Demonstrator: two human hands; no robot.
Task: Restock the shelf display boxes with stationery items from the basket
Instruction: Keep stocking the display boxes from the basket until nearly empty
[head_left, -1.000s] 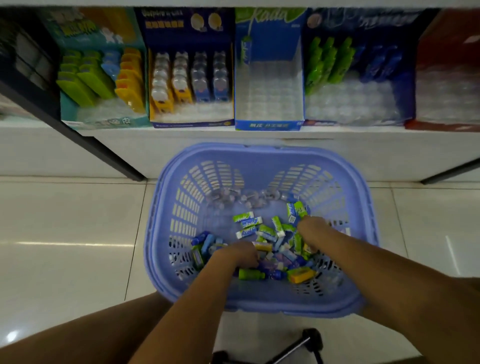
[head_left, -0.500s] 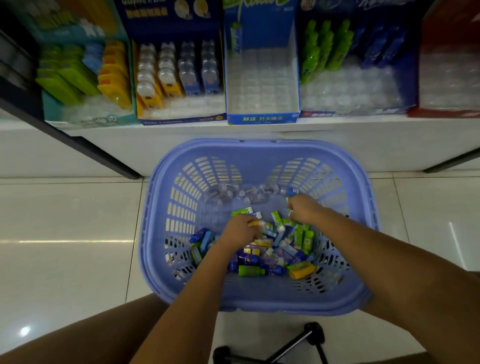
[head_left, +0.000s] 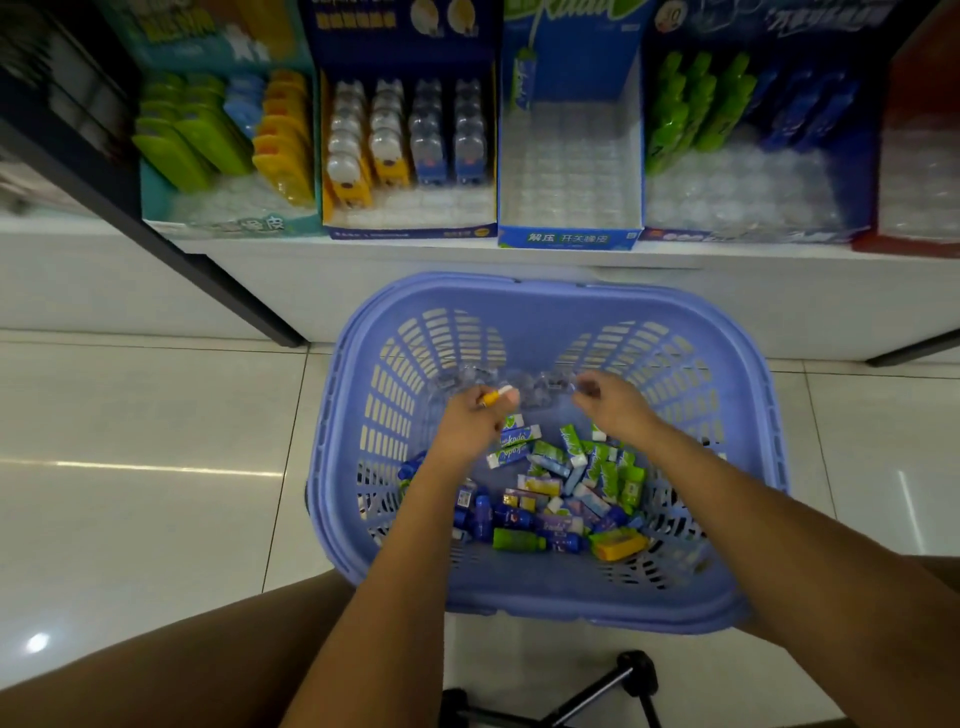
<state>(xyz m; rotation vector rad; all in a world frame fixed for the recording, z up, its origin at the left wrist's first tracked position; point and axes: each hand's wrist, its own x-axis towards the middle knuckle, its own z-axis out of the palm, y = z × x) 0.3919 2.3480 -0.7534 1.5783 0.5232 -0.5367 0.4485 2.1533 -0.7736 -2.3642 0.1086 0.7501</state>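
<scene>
Above the purple basket (head_left: 727, 597), the left hand (head_left: 467, 426) pinches a small yellow-and-white item (head_left: 496, 397), likely light, stiff, slippery, best held across its sides; the grip of the right hand (head_left: 615, 410) cannot be told.

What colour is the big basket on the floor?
Light purple-blue basket, seen clearly in the head view.

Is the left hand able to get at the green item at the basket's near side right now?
Probably yes: the green item lies uncovered on top, close to the forearm, but the left hand is pinching a yellow-and-white piece.
</scene>
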